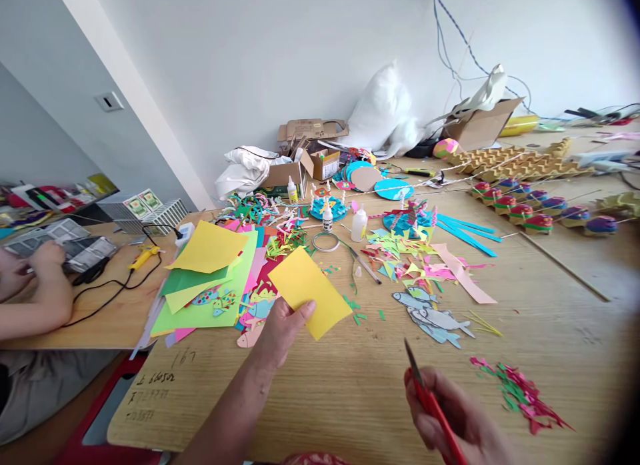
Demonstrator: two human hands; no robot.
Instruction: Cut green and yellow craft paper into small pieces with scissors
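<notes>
Place: it looks like a craft workshop or craft room
Wooden tables (325, 385): covered with colored paper (205, 248) and cut scraps (417, 258)
Tools: 1 yellow glue gun (144, 258)
Storage: cardboard boxes (287, 173) by the wall (280, 58)

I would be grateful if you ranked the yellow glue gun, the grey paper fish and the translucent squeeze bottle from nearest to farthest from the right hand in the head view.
From the right hand:
1. Grey paper fish: just beyond it on the table.
2. Translucent squeeze bottle: farther back, toward the left.
3. Yellow glue gun: far left.
</notes>
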